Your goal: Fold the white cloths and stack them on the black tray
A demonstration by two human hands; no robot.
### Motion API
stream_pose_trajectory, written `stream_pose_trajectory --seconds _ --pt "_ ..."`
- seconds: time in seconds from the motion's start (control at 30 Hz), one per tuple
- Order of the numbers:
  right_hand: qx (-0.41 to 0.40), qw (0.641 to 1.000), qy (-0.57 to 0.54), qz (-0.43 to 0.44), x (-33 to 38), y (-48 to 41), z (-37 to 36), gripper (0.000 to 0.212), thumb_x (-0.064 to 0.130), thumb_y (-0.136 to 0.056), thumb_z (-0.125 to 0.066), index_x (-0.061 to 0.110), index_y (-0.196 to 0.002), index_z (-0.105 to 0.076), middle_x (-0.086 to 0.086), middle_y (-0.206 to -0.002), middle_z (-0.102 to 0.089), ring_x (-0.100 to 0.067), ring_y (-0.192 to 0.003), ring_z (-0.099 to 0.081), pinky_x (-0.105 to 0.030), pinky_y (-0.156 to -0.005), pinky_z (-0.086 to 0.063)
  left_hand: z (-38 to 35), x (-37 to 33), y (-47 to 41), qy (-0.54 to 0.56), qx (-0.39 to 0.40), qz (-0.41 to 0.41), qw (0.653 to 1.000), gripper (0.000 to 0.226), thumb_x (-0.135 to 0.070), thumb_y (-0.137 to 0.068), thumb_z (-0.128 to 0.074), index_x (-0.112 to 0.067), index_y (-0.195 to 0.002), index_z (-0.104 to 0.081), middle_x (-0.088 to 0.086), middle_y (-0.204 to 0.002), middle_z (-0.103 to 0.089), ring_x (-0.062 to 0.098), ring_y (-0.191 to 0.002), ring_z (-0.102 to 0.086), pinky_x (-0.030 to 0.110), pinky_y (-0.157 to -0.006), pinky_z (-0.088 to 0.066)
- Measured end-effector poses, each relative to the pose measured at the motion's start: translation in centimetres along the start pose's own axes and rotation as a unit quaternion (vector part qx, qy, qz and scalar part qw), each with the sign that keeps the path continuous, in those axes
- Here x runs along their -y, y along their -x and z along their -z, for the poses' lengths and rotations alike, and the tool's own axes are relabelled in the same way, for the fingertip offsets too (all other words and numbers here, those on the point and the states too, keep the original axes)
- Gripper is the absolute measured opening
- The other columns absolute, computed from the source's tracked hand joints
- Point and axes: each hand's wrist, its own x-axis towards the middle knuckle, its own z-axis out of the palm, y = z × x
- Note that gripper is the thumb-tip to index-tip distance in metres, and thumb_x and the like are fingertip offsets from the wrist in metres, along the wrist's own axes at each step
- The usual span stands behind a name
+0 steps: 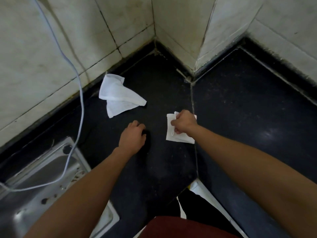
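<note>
The black tabletop [240, 117] ends at tiled walls [51, 57] beyond the sink [34, 169], and bare surface stretches to the sink's right. Right of the sink, the right hand [184, 124] has its fingers gripping a folded cloth [171, 134], whose long axis runs near to far. Closer to the sink, the left hand [133, 136] has loosely curled fingers holding nothing. Beyond the sink, by the wall, a crumpled cloth [118, 95] points its tip rightward.

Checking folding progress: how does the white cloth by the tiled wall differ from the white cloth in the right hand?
The right hand grips the folded white cloth, a compact rectangle; the rumpled white cloth by the tiled wall lies loose, uneven and untouched. The rumpled white cloth also spreads wider than the folded white cloth. Both are white and lie on the black countertop.
</note>
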Motion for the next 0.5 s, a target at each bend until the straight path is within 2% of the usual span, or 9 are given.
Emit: stream_pose_trajectory --seconds 0.1,0.2,0.3,0.4,0.43,0.5 --pt "-0.006 1.000 0.026 -0.008 0.1 -0.6 -1.2 0.042 0.022 -0.065 -0.070 0.006 -0.103 -0.060 -0.013 -0.089 -0.070 -0.031 -0.078 -0.070 -0.043 -0.076 -0.060 -0.1 0.5 0.4 0.009 0.000 0.009 1.000 0.033 -0.024 -0.090 -0.057 -0.015 -0.122 -0.058 0.007 -0.121 -0.049 0.025 -0.110 -0.049 0.038 -0.086 -0.047" --pt "-0.022 0.997 0.068 0.006 0.8 0.4 -1.6 0.039 0.019 -0.073 -0.072 0.009 -0.107 -0.056 -0.010 -0.095 -0.067 -0.029 -0.080 -0.069 -0.041 -0.078 -0.058 -0.3 0.6 0.5 0.013 0.000 0.011 1.000 0.032 -0.024 -0.091 -0.057 -0.015 -0.122 -0.057 0.006 -0.120 -0.049 0.025 -0.110 -0.050 0.039 -0.085 -0.048" --pt "-0.003 0.994 0.101 0.039 0.9 0.8 -1.6 0.036 0.022 -0.075 -0.077 0.012 -0.105 -0.060 -0.006 -0.098 -0.065 -0.028 -0.086 -0.067 -0.039 -0.079 -0.056 -0.3 0.3 0.3 0.014 0.003 0.009 1.000 0.031 -0.023 -0.091 -0.056 -0.014 -0.121 -0.058 0.007 -0.120 -0.049 0.025 -0.109 -0.050 0.040 -0.084 -0.049" --pt "0.030 0.999 -0.003 0.044 0.2 0.9 -0.6 0.022 0.016 -0.084 -0.073 0.010 -0.103 -0.064 -0.008 -0.089 -0.066 -0.020 -0.072 -0.066 -0.034 -0.061 -0.058 -0.4 -0.5 -0.3 0.007 -0.002 -0.007 1.000 0.030 -0.022 -0.092 -0.055 -0.013 -0.121 -0.058 0.007 -0.120 -0.049 0.025 -0.109 -0.050 0.038 -0.082 -0.049" --pt "0.007 0.998 -0.033 0.049 -0.2 0.9 0.2 0.015 0.013 -0.088 -0.068 0.010 -0.102 -0.065 -0.009 -0.089 -0.067 -0.018 -0.068 -0.066 -0.031 -0.057 -0.056 -0.4 -1.0 -0.7 0.006 -0.007 -0.022 1.000 0.029 -0.022 -0.092 -0.054 -0.013 -0.120 -0.059 0.007 -0.120 -0.049 0.025 -0.109 -0.049 0.038 -0.082 -0.048" --pt "-0.071 0.994 -0.047 0.067 -1.2 0.8 1.9 0.008 0.011 -0.092 -0.061 0.010 -0.096 -0.068 -0.008 -0.087 -0.070 -0.017 -0.067 -0.067 -0.031 -0.058 -0.057 -0.5 -2.2 -1.5 0.008 -0.024 -0.064 0.998 0.027 -0.019 -0.092 -0.053 -0.011 -0.116 -0.061 0.008 -0.119 -0.051 0.025 -0.107 -0.050 0.038 -0.083 -0.048"
